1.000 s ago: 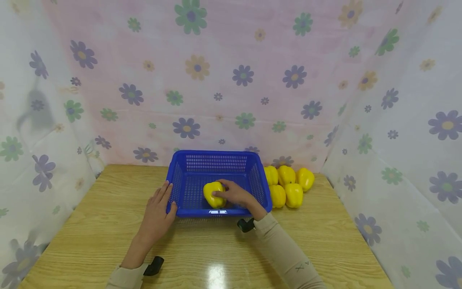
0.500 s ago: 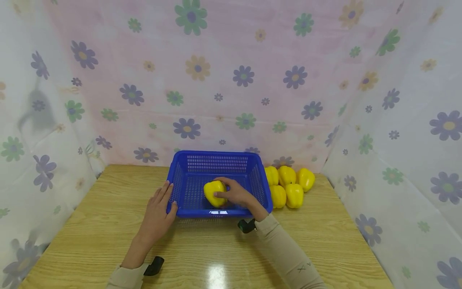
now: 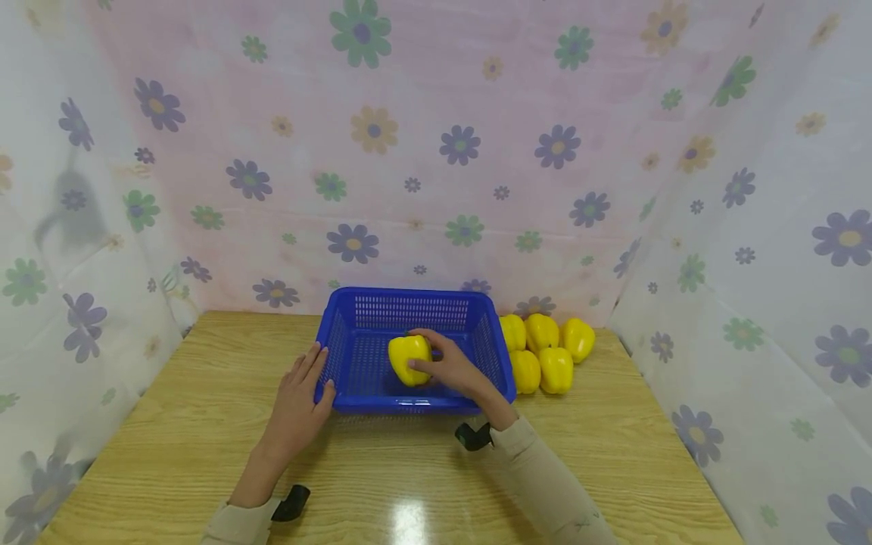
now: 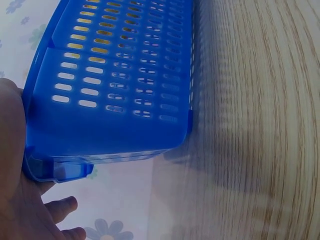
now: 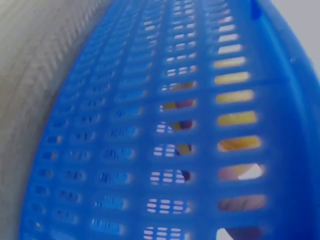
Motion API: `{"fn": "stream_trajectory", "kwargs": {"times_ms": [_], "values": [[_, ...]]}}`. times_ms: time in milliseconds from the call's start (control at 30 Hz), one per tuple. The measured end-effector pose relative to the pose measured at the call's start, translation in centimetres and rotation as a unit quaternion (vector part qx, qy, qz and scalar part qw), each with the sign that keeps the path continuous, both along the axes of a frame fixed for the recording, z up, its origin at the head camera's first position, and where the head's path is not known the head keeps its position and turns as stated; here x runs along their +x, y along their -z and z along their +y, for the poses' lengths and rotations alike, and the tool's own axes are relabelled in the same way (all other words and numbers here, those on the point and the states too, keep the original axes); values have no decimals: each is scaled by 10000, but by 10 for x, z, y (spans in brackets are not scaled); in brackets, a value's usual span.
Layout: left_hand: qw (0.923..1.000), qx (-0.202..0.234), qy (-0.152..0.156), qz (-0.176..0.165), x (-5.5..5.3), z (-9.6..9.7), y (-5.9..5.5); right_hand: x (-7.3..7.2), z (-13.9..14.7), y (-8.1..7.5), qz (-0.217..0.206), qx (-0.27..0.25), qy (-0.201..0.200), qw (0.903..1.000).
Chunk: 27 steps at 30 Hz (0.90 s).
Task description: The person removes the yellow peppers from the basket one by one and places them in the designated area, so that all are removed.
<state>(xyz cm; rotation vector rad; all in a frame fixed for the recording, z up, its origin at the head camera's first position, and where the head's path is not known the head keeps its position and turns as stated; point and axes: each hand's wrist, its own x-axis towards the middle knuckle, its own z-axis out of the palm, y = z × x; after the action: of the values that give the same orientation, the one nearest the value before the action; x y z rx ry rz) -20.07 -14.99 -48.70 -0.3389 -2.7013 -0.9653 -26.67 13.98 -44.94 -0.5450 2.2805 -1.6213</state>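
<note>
A yellow bell pepper (image 3: 409, 359) is gripped by my right hand (image 3: 451, 367), thumb on its near side and fingers behind. Both are over the inside of a blue perforated plastic basket (image 3: 412, 405). At the basket's left rim lies my left hand (image 3: 297, 393), its fingers extended along the corner. The left wrist view shows that hand beside the basket wall (image 4: 115, 125), with fingertips reaching past the rim. From the right wrist, yellow shows through slots in the basket wall (image 5: 200, 110), and the right hand is mostly hidden behind it.
Several more yellow bell peppers (image 3: 555, 370) sit in two rows close to the basket's right side. Everything stands on a wood-grain table (image 3: 381, 484). Flower-printed cloth (image 3: 422, 151) hangs behind and on both sides.
My right hand has lifted the bell pepper slightly off the basket bottom and shifted it a little to the right. The left hand has stayed at the rim.
</note>
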Motion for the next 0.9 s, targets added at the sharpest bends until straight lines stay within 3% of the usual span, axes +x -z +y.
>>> {"fn": "stream_trajectory", "kwargs": {"times_ms": [333,667,900], "values": [[9999,59,-18,132,-1,0,3,25,2,-6,479,-679,161,9964],[9998,0,-51,192,-1,0,3,47,15,-2,1099,-1307,385,9846],[9998,-70,-81,163,-1,1,3,62,39,2,1133,-1510,438,9810]]}}
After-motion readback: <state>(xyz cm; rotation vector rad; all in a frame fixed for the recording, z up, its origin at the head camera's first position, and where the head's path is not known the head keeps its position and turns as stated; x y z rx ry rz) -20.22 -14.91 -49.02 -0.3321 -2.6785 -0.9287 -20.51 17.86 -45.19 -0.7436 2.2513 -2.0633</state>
